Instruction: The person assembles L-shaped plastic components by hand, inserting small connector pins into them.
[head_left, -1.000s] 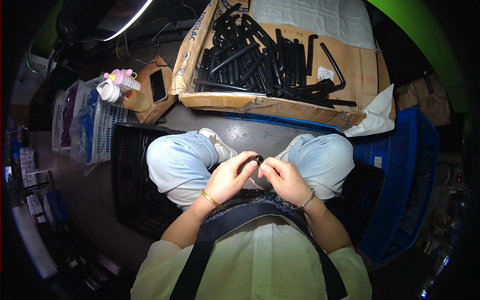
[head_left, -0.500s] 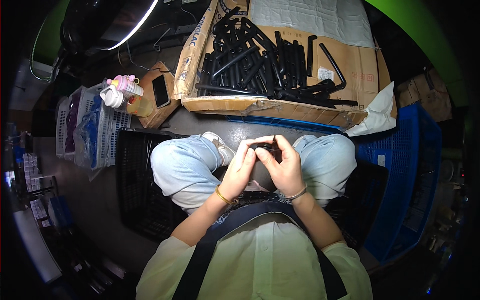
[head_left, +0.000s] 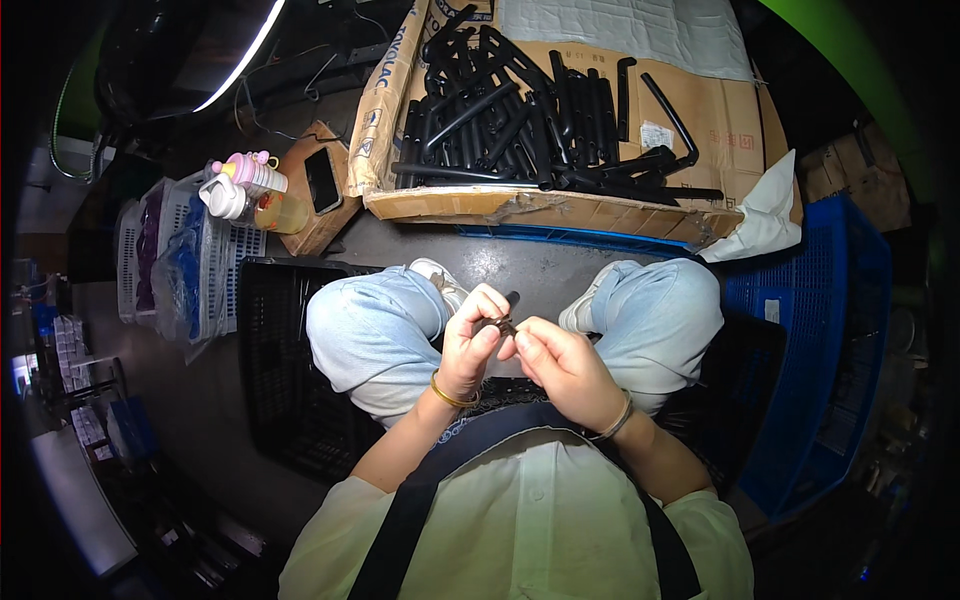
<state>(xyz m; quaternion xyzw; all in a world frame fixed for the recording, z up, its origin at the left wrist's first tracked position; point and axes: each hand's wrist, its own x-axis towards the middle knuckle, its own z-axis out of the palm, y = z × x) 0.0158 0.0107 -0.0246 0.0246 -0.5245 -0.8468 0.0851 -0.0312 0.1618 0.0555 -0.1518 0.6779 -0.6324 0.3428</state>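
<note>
Between my knees, in front of my lap, both hands meet at a small dark part (head_left: 512,298). One black, rounded end sticks out past the fingers of my left hand (head_left: 466,345), which is closed round it. My right hand (head_left: 568,368) pinches at the part's near side with thumb and forefinger. Most of the part is covered by fingers, so its full shape cannot be made out. Beyond my feet, many black bent tubes (head_left: 463,135) lie heaped in an opened cardboard box (head_left: 480,207).
A black crate (head_left: 275,370) is at my left, and a blue crate (head_left: 800,370) at my right. White baskets (head_left: 208,270), bottles (head_left: 232,190) and a phone (head_left: 322,182) on a wooden board (head_left: 300,235) are at the far left. A lit lamp (head_left: 245,55) hangs upper left.
My hands have shifted slightly to the left and turned; the right hand has come lower. The dark part's end now shows above the left fingers. The larger grey-black shape under the hands is gone.
</note>
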